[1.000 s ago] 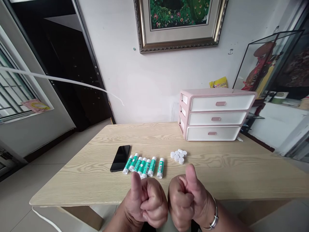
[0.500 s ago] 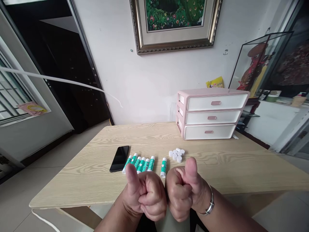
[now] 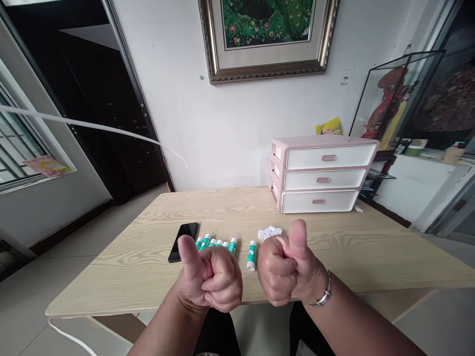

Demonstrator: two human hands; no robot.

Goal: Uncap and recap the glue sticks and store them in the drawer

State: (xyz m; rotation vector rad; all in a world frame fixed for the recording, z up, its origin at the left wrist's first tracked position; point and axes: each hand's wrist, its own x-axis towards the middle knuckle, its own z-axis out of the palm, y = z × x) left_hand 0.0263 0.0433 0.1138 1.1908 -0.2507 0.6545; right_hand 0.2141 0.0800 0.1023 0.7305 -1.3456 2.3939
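Green-and-white tubes (image 3: 206, 241) lie in a close row on a pale wooden table (image 3: 122, 282), seen from the head camera, beside a black phone (image 3: 188, 229). One lone tube (image 3: 251, 255) lies a little apart, between the two hands as the camera looks down. White round pieces (image 3: 267, 232) sit bunched beyond the right hand (image 3: 280, 269), near a pink-and-white drawer unit (image 3: 322, 180).

What is done shows only in the layout: tubes lined up, white pieces gathered separately. Handling of either group does not appear to be under way. Whether any tube is finished, or what is left to do, cannot be told, as the lower ends of the row are hidden behind the left hand (image 3: 213, 277).

Both hands are closed into fists, thumbs raised, held apart from each other above the table's near edge. Fingers curl fully into the palms, with no object visible in either grip. A metal bracelet (image 3: 326, 295) circles the right wrist.
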